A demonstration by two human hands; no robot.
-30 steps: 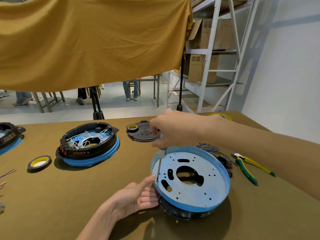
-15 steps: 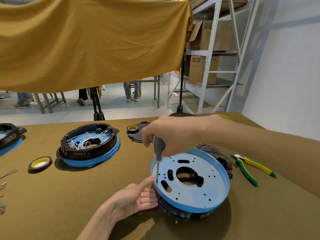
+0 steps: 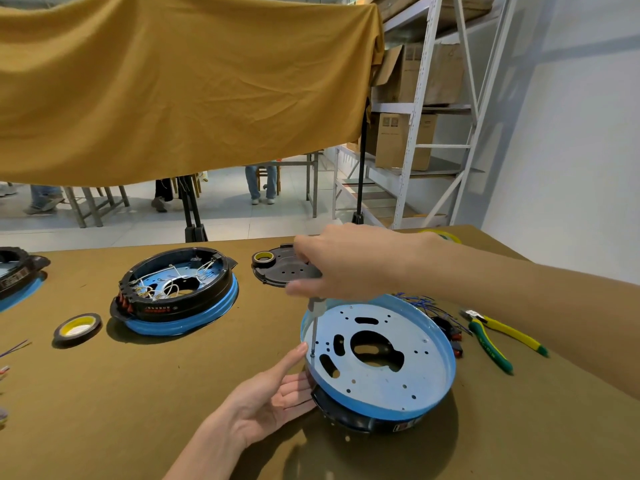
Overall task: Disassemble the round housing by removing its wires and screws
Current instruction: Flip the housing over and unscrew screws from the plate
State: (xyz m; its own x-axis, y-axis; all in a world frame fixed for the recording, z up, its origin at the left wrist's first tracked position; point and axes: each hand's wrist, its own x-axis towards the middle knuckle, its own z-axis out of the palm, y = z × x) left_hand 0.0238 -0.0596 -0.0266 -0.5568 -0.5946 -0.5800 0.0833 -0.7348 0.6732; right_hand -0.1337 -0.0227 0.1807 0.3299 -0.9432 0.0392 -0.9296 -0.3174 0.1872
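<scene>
The round housing point(image 3: 379, 358) sits low and right of the middle of the frame on the tabletop point(image 3: 138, 393), tipped up on one side. The right hand point(image 3: 341, 263) holds a screwdriver point(image 3: 316, 322) with its tip on a screw near the left rim. The left hand point(image 3: 273, 393) is spread flat against the housing's side, one finger up by the rim. I think the tip could slip off the screw and poke that finger, because it is very close. The tipped housing might also rock if the push is too hard
</scene>
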